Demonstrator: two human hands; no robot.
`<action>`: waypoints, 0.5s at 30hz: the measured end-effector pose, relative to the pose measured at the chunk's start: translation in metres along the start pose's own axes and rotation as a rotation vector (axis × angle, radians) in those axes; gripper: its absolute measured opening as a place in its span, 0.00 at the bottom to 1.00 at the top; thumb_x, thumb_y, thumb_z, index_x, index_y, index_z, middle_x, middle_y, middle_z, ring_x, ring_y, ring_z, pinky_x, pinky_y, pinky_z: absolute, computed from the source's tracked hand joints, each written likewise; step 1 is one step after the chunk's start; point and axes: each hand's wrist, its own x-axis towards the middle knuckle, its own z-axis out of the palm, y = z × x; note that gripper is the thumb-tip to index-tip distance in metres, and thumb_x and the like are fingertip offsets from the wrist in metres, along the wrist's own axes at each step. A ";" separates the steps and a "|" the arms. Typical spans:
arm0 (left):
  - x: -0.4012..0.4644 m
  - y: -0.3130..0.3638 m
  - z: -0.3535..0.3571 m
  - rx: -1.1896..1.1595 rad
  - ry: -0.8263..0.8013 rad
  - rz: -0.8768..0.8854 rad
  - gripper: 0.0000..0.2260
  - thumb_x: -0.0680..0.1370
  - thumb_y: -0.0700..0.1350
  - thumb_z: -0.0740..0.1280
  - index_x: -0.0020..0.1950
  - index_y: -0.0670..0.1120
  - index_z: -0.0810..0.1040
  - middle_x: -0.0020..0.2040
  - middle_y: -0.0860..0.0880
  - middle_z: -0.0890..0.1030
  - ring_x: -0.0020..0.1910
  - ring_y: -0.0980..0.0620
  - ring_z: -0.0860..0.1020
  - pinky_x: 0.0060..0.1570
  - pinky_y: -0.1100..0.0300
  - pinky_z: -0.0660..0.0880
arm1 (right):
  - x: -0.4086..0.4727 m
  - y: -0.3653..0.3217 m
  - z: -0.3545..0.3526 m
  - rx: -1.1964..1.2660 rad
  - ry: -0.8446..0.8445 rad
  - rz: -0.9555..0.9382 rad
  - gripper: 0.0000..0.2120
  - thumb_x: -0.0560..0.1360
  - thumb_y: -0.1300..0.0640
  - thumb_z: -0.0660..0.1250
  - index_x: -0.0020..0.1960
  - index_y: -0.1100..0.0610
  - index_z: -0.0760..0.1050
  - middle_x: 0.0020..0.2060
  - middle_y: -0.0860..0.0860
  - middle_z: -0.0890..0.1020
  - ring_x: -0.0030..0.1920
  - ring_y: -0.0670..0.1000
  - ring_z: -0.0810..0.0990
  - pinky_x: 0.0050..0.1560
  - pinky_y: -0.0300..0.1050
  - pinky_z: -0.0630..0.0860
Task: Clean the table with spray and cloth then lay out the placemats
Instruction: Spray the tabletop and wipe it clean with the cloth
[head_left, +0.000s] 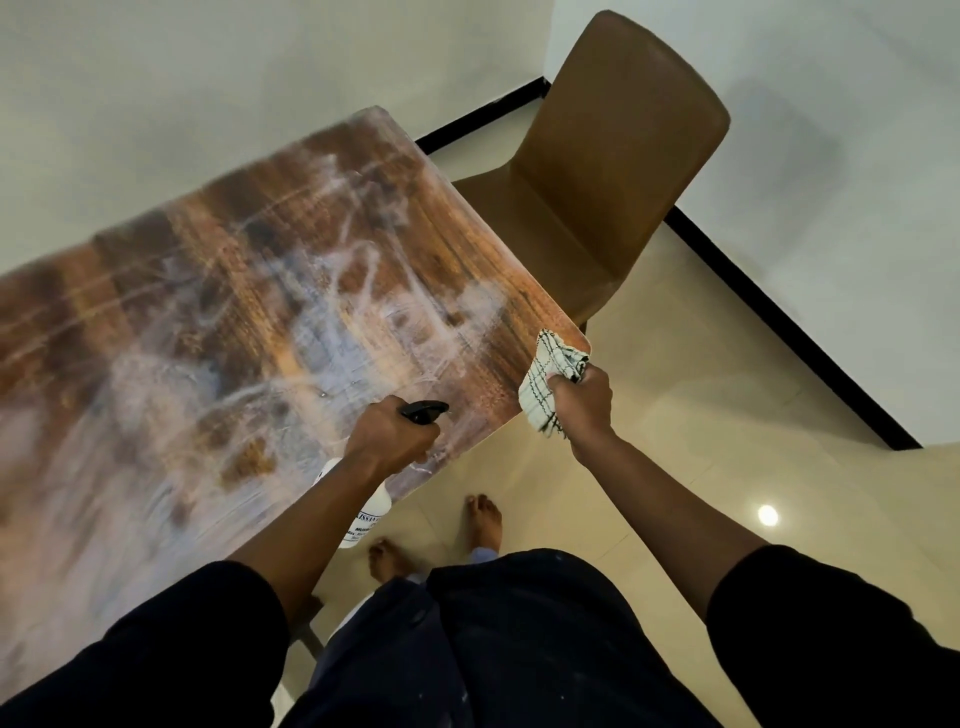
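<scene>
The left hand (387, 434) is gripping the spray bottle (370, 506), which is hanging at 6 o'clock below it; the right hand (582, 402) is clutching the cloth (545, 382), bunched at 10 o'clock, perhaps touching the table (208, 312) corner.

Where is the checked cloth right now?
In the head view, the checked cloth is bunched in the right hand at the table corner nearest the brown chair.

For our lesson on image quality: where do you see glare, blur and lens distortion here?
Head view: a bright lamp reflection glares off the floor tiles; the table looks motion-smeared towards the left; wide-angle bending tilts the chair and the walls.
</scene>
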 end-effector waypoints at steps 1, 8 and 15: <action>-0.002 -0.004 -0.002 0.006 0.005 -0.003 0.08 0.76 0.46 0.72 0.52 0.45 0.84 0.34 0.49 0.88 0.25 0.53 0.80 0.29 0.60 0.78 | 0.000 0.000 0.003 -0.003 -0.010 -0.002 0.12 0.77 0.60 0.69 0.60 0.56 0.82 0.54 0.53 0.87 0.53 0.56 0.86 0.60 0.55 0.82; -0.022 -0.032 -0.011 0.006 0.161 -0.025 0.11 0.76 0.50 0.73 0.49 0.42 0.81 0.38 0.41 0.86 0.30 0.45 0.80 0.32 0.53 0.76 | -0.005 -0.005 0.024 -0.067 -0.104 -0.035 0.15 0.74 0.58 0.68 0.60 0.55 0.82 0.55 0.52 0.86 0.53 0.57 0.86 0.59 0.57 0.82; -0.041 -0.062 -0.017 0.027 0.140 -0.074 0.07 0.76 0.47 0.71 0.44 0.47 0.88 0.30 0.50 0.86 0.24 0.54 0.80 0.35 0.53 0.85 | -0.011 -0.012 0.040 -0.073 -0.182 -0.103 0.13 0.77 0.64 0.67 0.58 0.55 0.83 0.49 0.50 0.85 0.52 0.56 0.86 0.59 0.56 0.82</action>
